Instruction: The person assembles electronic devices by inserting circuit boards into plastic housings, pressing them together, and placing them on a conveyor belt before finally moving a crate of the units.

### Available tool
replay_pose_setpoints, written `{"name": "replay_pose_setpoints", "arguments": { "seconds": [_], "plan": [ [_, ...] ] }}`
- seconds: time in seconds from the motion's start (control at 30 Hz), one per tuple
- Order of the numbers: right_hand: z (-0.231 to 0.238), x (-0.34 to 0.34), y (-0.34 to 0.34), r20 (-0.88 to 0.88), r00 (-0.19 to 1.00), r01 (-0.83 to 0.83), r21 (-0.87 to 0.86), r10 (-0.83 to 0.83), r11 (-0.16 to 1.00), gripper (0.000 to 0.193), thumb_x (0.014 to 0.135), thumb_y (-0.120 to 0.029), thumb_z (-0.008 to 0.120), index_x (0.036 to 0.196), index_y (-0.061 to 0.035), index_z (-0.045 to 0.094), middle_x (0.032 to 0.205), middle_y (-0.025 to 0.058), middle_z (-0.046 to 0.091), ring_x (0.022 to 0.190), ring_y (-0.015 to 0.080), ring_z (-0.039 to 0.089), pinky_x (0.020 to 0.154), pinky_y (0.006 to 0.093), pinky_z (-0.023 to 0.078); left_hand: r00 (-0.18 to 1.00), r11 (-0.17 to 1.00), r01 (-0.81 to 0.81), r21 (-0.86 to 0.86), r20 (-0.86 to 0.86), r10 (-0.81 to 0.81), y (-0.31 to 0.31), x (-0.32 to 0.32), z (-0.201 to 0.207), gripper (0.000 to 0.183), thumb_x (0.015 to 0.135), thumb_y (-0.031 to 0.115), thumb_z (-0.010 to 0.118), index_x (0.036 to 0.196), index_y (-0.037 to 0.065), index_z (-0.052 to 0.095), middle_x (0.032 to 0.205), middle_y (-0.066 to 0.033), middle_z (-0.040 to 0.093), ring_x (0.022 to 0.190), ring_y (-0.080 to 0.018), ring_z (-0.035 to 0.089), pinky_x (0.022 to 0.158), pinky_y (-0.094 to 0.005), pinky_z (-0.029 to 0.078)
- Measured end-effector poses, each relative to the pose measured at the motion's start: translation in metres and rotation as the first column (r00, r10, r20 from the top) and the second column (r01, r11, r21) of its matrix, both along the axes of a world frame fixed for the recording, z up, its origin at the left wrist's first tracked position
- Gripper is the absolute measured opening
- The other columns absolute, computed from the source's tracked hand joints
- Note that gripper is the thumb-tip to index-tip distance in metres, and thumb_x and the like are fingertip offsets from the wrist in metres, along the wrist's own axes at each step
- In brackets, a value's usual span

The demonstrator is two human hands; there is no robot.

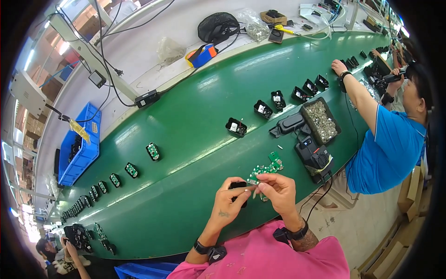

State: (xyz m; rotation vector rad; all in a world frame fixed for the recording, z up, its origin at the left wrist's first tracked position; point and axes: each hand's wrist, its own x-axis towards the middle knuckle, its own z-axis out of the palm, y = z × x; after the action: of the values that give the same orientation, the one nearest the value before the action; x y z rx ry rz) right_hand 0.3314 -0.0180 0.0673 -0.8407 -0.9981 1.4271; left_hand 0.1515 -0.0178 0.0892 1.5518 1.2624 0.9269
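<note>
My left hand (pixel 230 201) is closed around a small black plastic housing (pixel 238 185), close in front of me. Beside it my right hand (pixel 278 189) has its thumb and fingers pinched together, near the left fingertips; what they hold, if anything, is too small to name. Just beyond both hands lies a loose cluster of green circuit boards (pixel 275 162) with white parts on them. Several black housings (pixel 236 127) with white pieces and wires inside stand in a row farther off to the right.
A tray of small metal parts (pixel 320 122) and a black corded device (pixel 313 156) stand to the right. Housings with green boards (pixel 153 151) line the left of the green table (pixel 186 116). A blue crate (pixel 83 149) sits far left. A person in a blue shirt (pixel 390 149) works at right.
</note>
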Motion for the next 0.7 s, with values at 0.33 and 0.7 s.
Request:
{"name": "replay_pose_setpoints", "arguments": {
  "seconds": [0.33,0.7],
  "plan": [
    [0.01,-0.012,-0.012,0.283,0.949,-0.204,0.223,0.137,0.953,0.038,0.083,0.009,0.065,0.121,0.0076,0.064,0.101,0.0156,0.066,0.076,0.015,0.064,0.066,0.0276,0.053,0.968,0.946,-0.1,0.308,-0.189,0.164,0.0,-0.005,-0.019,0.021,0.075,0.005,0.067,0.095,0.004,0.073,0.11,-0.0141,0.062,0.097,-0.0293,0.064,0.083,-0.0367,0.051],
    [0.0,-0.019,-0.012,0.315,0.949,-0.093,0.256,0.008,0.962,0.036,0.084,0.003,0.068,0.12,0.0024,0.066,0.085,0.01,0.067,0.067,0.0117,0.062,0.059,0.0244,0.048,0.981,0.941,-0.179,0.287,-0.024,0.194,0.0,-0.003,-0.019,0.019,0.076,0.0,0.066,0.094,0.002,0.074,0.112,-0.0134,0.061,0.095,-0.0249,0.064,0.083,-0.033,0.051]
  ]
}}
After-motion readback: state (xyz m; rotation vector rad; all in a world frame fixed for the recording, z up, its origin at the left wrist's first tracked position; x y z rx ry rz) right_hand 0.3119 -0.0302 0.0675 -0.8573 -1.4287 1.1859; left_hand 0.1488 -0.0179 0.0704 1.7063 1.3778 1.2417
